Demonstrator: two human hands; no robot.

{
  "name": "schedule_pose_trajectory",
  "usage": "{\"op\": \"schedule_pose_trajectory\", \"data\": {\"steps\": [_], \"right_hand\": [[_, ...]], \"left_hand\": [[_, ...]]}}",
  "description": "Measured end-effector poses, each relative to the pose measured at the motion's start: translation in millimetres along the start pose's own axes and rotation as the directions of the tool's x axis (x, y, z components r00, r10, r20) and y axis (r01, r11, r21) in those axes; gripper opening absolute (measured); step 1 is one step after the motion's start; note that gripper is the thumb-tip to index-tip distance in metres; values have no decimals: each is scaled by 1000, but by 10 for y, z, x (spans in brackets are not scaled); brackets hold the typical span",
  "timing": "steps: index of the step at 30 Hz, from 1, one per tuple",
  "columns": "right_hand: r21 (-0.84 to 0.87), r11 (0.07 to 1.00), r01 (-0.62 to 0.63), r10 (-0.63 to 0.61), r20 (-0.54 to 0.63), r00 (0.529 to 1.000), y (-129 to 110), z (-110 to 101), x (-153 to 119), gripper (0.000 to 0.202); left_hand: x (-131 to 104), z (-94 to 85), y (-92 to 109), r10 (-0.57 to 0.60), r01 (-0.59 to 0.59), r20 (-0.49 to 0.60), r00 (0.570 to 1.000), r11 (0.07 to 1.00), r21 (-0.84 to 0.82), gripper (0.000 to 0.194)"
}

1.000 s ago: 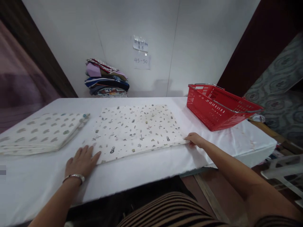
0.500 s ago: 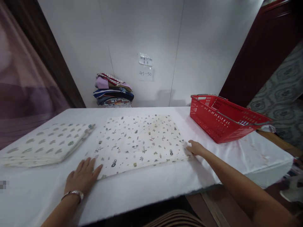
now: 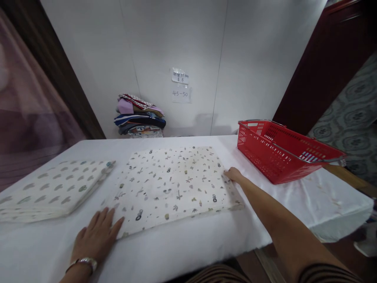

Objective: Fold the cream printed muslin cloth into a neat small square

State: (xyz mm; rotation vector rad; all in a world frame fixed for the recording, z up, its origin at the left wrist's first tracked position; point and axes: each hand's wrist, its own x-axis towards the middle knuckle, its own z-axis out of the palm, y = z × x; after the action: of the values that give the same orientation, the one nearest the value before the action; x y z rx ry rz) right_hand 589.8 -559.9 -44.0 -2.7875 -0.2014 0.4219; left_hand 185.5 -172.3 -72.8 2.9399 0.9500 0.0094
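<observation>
A white cloth with small printed motifs [image 3: 173,184] lies flat and folded on the white-covered table. My left hand [image 3: 96,236], with a bracelet at the wrist, rests flat with fingers spread at the cloth's near left corner. At the right edge of the cloth is my right hand [image 3: 233,174], its fingers curled together against the edge; what they pinch, if anything, is too small to make out. A second folded cloth with grey-green leaf-like prints [image 3: 59,184] lies to the left of the first.
A red plastic basket [image 3: 265,157] with metal handles stands at the right of the table [image 3: 165,251]. Against the white wall at the back is a stack of folded fabrics [image 3: 140,118]. Two paper labels [image 3: 180,84] hang on the wall.
My right hand has moved away from me along the cloth's right edge, leaving the near right corner. My left hand stays at the near left corner. The view has shifted slightly.
</observation>
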Motion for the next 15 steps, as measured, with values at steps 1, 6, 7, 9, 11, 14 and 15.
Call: {"op": "schedule_pose_trajectory", "data": {"steps": [1,6,7,9,11,14,15], "right_hand": [[1,1000,1,-1,2,1000,-6,2,0,36],[-7,1000,29,-30,-58,998,-3,36,-27,24],[-10,999,30,-31,-77,997,7,45,-34,24],[-17,1000,25,-27,-102,994,31,56,-39,25],[-20,1000,20,-21,-100,995,44,54,-23,25],[-14,1000,18,-19,-77,997,5,19,57,31],[-11,1000,20,-21,-75,997,-28,2,98,34]], "left_hand": [[-5,-8,-8,16,-15,-5,1000,998,57,51],[-39,-88,-23,77,-82,33,996,975,206,52],[-42,-102,-25,85,-95,56,995,973,212,53],[-42,-112,-37,88,-108,99,991,971,214,54],[-31,-84,-64,90,-118,133,987,969,218,55],[19,31,-159,85,-125,157,984,956,265,60],[48,80,-211,73,-120,171,983,950,288,62]]}}
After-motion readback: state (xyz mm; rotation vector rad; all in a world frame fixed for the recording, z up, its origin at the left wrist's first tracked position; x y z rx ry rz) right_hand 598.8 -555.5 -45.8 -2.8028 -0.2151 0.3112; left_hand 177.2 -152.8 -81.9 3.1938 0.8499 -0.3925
